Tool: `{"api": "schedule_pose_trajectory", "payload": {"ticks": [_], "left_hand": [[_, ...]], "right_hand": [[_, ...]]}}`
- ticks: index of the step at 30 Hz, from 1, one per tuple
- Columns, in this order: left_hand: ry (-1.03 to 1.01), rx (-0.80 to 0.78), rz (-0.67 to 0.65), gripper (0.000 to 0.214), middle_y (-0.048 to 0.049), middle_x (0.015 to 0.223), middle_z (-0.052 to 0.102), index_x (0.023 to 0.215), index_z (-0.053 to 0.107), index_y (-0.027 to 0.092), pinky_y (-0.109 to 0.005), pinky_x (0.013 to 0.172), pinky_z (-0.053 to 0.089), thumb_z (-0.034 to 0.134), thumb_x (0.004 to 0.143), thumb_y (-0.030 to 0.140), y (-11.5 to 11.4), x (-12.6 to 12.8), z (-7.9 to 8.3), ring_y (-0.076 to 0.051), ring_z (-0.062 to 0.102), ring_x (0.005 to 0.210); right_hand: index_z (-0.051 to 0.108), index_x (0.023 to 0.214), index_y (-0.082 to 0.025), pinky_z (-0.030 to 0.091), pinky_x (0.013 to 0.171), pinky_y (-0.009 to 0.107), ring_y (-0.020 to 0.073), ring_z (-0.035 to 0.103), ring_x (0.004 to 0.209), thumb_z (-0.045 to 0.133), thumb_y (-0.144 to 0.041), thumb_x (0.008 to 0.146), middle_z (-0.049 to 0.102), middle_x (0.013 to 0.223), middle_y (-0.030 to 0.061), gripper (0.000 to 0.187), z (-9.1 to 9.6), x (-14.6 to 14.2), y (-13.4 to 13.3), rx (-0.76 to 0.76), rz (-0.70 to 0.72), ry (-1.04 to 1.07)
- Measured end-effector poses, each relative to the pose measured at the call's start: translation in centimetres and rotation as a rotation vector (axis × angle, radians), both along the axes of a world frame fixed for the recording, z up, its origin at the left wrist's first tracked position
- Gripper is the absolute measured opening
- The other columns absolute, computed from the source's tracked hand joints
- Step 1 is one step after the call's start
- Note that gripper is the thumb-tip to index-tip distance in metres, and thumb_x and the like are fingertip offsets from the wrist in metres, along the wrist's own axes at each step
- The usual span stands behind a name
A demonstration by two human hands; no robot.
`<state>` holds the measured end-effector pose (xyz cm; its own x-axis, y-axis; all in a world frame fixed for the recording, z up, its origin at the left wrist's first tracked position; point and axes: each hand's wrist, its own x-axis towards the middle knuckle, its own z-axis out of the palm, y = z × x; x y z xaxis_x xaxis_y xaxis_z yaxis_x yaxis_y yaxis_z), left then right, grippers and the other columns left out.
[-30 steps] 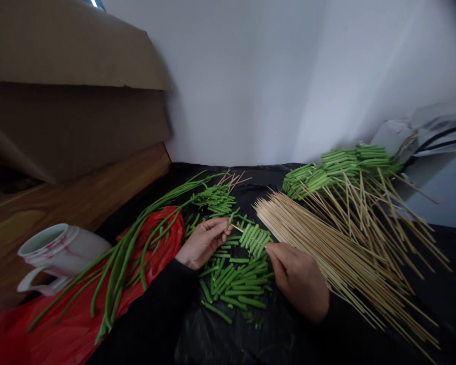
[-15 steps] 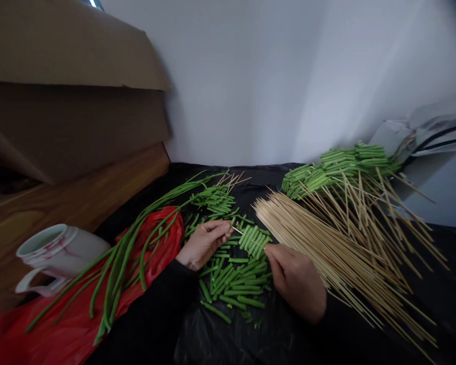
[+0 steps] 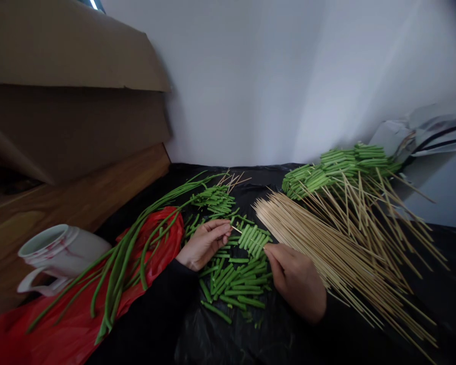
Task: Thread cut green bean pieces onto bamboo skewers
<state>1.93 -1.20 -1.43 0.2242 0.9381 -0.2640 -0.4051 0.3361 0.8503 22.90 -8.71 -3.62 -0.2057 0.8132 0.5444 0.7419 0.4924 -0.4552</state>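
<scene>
My left hand [image 3: 204,243] rests on the black sheet with its fingers curled, their tips at the pointed end of a thin bamboo skewer [image 3: 237,229]. My right hand [image 3: 295,279] is closed round the other end of that skewer, which carries a row of short green bean pieces [image 3: 254,238]. A loose heap of cut bean pieces [image 3: 231,284] lies between and below both hands. What my left fingers pinch, if anything, is too small to make out.
A pile of bare skewers [image 3: 334,248] lies right of my right hand. Finished bean skewers [image 3: 338,165] are stacked at the back right. Long uncut beans [image 3: 129,248] lie over a red plastic bag [image 3: 72,324] at left, beside a white mug [image 3: 57,253]. Cardboard boxes [image 3: 68,86] stand at left.
Almost nothing has moved. My right hand has shifted slightly towards me and left, and the skewered beans have slid a little with it.
</scene>
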Motion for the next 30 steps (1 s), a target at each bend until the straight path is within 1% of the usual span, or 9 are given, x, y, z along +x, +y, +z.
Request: {"api": "schedule_pose_trajectory", "payload": {"ticks": [7, 12, 16, 22, 25, 30], "left_hand": [[-0.025, -0.023, -0.039, 0.021, -0.004, 0.071, 0.068, 0.08, 0.072, 0.01, -0.017, 0.061, 0.05, 0.083, 0.063, 0.013, 0.0, -0.07, 0.0, -0.008, 0.06, 0.062], [-0.009, -0.042, -0.043, 0.018, -0.0053, 0.073, 0.07, 0.078, 0.072, 0.01, -0.017, 0.063, 0.051, 0.082, 0.064, 0.012, -0.11, -0.05, 0.15, -0.009, 0.063, 0.066], [0.003, -0.029, -0.056, 0.022, -0.0068, 0.078, 0.072, 0.082, 0.072, 0.009, -0.018, 0.065, 0.052, 0.083, 0.063, 0.014, -0.16, -0.09, 0.06, -0.01, 0.065, 0.069], [0.027, -0.041, -0.073, 0.021, -0.0093, 0.087, 0.074, 0.083, 0.072, 0.01, -0.018, 0.069, 0.053, 0.082, 0.065, 0.016, -0.3, -0.03, 0.16, -0.011, 0.068, 0.075], [0.023, -0.068, -0.08, 0.019, -0.0099, 0.092, 0.075, 0.081, 0.071, 0.012, -0.021, 0.073, 0.054, 0.082, 0.066, 0.016, -0.37, 0.03, 0.18, -0.013, 0.07, 0.079], [0.015, -0.077, -0.091, 0.023, -0.0106, 0.09, 0.076, 0.082, 0.071, 0.012, -0.028, 0.081, 0.055, 0.083, 0.064, 0.017, -0.36, 0.04, 0.09, -0.015, 0.071, 0.08]], "right_hand": [[0.063, 0.092, -0.016, 0.041, 0.071, 0.025, 0.0142, 0.061, 0.074, 0.039, -0.013, 0.093, 0.064, 0.079, 0.0043, 0.025, -0.06, -0.06, -0.13, 0.024, 0.008, 0.009], [0.063, 0.092, -0.016, 0.041, 0.072, 0.026, 0.0145, 0.06, 0.074, 0.039, -0.011, 0.092, 0.064, 0.079, 0.0043, 0.024, -0.18, -0.09, -0.15, 0.023, 0.012, 0.011], [0.062, 0.088, -0.016, 0.04, 0.069, 0.026, 0.0142, 0.059, 0.071, 0.039, -0.012, 0.093, 0.063, 0.076, 0.0036, 0.025, -0.25, -0.09, -0.13, 0.004, 0.009, 0.002], [0.062, 0.089, -0.017, 0.04, 0.07, 0.026, 0.0141, 0.059, 0.073, 0.038, -0.011, 0.092, 0.063, 0.076, 0.0038, 0.025, -0.36, -0.12, -0.16, -0.005, 0.008, -0.001], [0.061, 0.089, -0.017, 0.039, 0.069, 0.025, 0.0137, 0.058, 0.071, 0.038, -0.011, 0.092, 0.063, 0.075, 0.0033, 0.025, -0.41, -0.08, -0.14, -0.013, 0.009, -0.001], [0.061, 0.086, -0.017, 0.039, 0.069, 0.026, 0.0142, 0.058, 0.071, 0.038, -0.011, 0.091, 0.062, 0.075, 0.0035, 0.024, -0.44, -0.06, -0.15, -0.02, 0.005, -0.005]]}}
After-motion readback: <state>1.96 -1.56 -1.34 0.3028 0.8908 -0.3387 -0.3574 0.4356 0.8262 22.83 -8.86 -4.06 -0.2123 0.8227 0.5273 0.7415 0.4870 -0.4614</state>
